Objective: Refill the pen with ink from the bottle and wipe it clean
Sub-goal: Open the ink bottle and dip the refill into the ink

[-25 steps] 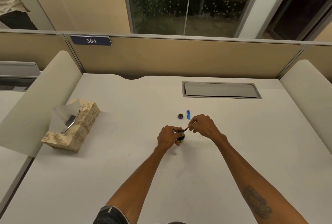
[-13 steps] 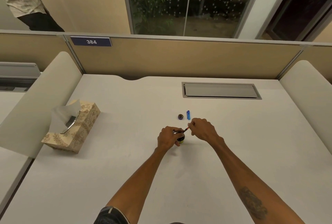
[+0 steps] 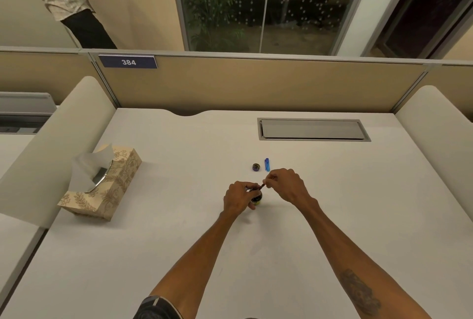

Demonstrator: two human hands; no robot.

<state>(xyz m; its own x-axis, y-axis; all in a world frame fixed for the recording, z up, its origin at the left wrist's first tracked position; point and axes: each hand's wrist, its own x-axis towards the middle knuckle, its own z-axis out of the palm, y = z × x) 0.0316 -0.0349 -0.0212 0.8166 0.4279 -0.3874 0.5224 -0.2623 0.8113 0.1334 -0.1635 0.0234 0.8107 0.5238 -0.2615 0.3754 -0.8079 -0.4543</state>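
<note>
You're pinching the pen in your right hand, left hand gripping the open ink bottle; any sideways nudge is risking a spill.

White desk fronts a tan partition below dark dotted glass.

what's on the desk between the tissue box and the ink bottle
Nothing: in the head view, bare desk runs from the tissue box to the left hand gripping the ink bottle.
</note>
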